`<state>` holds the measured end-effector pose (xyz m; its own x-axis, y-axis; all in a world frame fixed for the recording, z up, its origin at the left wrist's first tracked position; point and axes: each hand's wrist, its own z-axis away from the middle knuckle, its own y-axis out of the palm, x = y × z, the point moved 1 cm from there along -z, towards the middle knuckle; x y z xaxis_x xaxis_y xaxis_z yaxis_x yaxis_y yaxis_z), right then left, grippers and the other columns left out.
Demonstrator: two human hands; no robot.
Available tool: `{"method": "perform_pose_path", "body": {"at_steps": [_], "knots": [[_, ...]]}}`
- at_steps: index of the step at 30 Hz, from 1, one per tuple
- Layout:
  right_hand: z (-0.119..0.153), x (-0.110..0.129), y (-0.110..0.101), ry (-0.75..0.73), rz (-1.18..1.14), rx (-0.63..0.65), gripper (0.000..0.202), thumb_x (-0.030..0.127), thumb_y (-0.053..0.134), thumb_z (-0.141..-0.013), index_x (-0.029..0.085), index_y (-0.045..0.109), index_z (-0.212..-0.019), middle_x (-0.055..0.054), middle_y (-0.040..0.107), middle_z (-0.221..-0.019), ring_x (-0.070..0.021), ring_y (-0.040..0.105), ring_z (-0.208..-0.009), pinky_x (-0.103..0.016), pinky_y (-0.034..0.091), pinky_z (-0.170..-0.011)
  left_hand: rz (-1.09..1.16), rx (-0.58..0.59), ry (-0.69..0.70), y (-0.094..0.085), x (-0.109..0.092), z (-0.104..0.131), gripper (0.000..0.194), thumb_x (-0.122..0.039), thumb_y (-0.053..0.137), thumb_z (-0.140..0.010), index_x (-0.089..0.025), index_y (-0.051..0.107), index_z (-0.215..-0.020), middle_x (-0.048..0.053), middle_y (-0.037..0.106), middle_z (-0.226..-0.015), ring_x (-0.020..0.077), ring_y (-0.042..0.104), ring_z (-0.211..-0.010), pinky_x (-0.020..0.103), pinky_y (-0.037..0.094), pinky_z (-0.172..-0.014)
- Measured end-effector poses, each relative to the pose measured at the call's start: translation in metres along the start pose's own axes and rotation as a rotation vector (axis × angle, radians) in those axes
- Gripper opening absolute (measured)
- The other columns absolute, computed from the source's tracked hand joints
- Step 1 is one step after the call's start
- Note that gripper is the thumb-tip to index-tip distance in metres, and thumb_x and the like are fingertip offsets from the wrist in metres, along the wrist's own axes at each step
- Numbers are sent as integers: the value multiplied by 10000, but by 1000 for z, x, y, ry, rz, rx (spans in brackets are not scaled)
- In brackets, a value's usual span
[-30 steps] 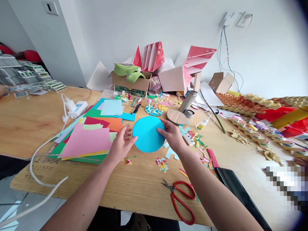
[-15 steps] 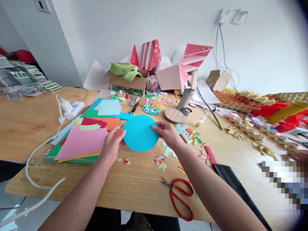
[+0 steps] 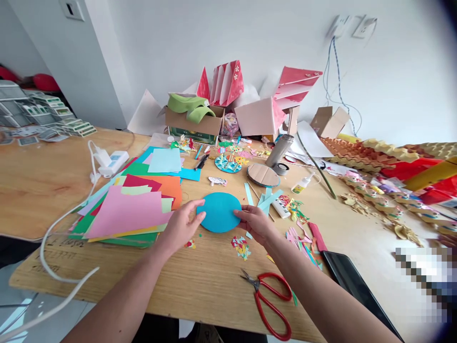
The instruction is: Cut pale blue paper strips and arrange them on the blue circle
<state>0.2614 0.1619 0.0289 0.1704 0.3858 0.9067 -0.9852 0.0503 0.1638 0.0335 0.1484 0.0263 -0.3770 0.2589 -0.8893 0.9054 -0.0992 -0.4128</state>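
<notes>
A round blue disc (image 3: 218, 212), apparently card, is held low over the table between my two hands. At its left edge my left hand (image 3: 183, 226) grips it, thumb on top and fingers curled at the rim. My right hand (image 3: 255, 221) pinches the right edge between thumb and fingers. Small paper scraps (image 3: 241, 247) lie just in front of the disc. Red-handled scissors (image 3: 267, 300) rest near the table's front edge. Beyond the disc are a small fish-shaped cutout (image 3: 217, 181) and a round cardboard piece (image 3: 263, 175).
Coloured paper sheets (image 3: 132, 212) are stacked at left, beside a white power strip (image 3: 116, 162). A metal flask (image 3: 281, 150), a glue bottle (image 3: 302, 183) and light blue strips (image 3: 269, 200) stand or lie to the right. A black tablet-like device (image 3: 352, 281) lies near my right forearm.
Both hands have lowered the blue disc toward the table and tilted it flatter. The fish-shaped cutout and more of the blue strips now show beyond it. The view has shifted slightly.
</notes>
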Motion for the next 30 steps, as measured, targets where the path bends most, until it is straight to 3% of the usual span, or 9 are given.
{"method": "perform_pose_path", "body": {"at_steps": [4, 7, 16, 18, 23, 25, 28, 30], "knots": [[7, 2, -1, 7, 70, 48, 218, 171, 748, -754, 146, 609, -919, -59, 710, -749, -183, 698, -623, -313, 617, -601, -330, 125, 148, 9, -1, 6, 309, -292, 555, -878, -202, 657, -1156, 114, 635, -1286, 267, 540, -1250, 464, 426, -1065], [10, 3, -4, 25, 186, 84, 240, 198, 744, -772, 148, 600, -957, -36, 686, -668, -175, 681, -551, -301, 606, -544, -451, 226, 173, 13, 0, 9, 288, -264, 561, -881, -204, 682, -1136, 108, 611, -1329, 269, 493, -1300, 463, 401, -1089], [5, 6, -6, -39, 186, 71, 309, 239, 775, -688, 193, 571, -915, 31, 629, -615, -140, 637, -524, -269, 561, -508, -485, 249, 169, 13, -2, 10, 276, -253, 527, -907, -221, 682, -1134, 91, 579, -1366, 267, 474, -1317, 453, 402, -1091], [4, 9, -6, -96, 172, 70, 341, 274, 768, -681, 202, 574, -952, 43, 616, -618, -134, 623, -539, -274, 556, -537, -425, 161, 174, 11, -3, 9, 328, -277, 535, -905, -213, 631, -1212, 107, 533, -1409, 268, 463, -1326, 456, 398, -1092], [9, 26, -9, -231, 287, 187, 447, 388, 729, -720, 202, 608, -1109, 48, 582, -644, -127, 583, -570, -275, 518, -551, -80, -220, 110, 0, -10, 3, 573, -397, 602, -862, -208, 444, -1380, 143, 494, -1425, 264, 458, -1327, 439, 388, -1096], [14, 31, -7, -280, 373, 260, 444, 400, 705, -751, 199, 625, -1139, 50, 565, -633, -121, 568, -560, -260, 494, -536, 175, -213, -16, -6, -13, 2, 633, -446, 633, -832, -200, 434, -1380, 151, 535, -1380, 272, 510, -1279, 423, 442, -1040], [23, 32, -2, -331, 460, 306, 414, 395, 680, -775, 194, 649, -1136, 50, 553, -630, -111, 560, -517, -248, 464, -503, 473, -54, -222, -11, -16, 1, 580, -469, 683, -790, -190, 544, -1279, 134, 627, -1267, 287, 576, -1195, 388, 503, -940], [27, 30, 2, -347, 474, 319, 396, 390, 661, -788, 188, 657, -1128, 48, 550, -627, -111, 564, -503, -250, 462, -498, 575, 25, -293, -13, -17, 2, 496, -450, 733, -748, -188, 622, -1154, 107, 698, -1120, 280, 655, -1029, 365, 544, -816]]}}
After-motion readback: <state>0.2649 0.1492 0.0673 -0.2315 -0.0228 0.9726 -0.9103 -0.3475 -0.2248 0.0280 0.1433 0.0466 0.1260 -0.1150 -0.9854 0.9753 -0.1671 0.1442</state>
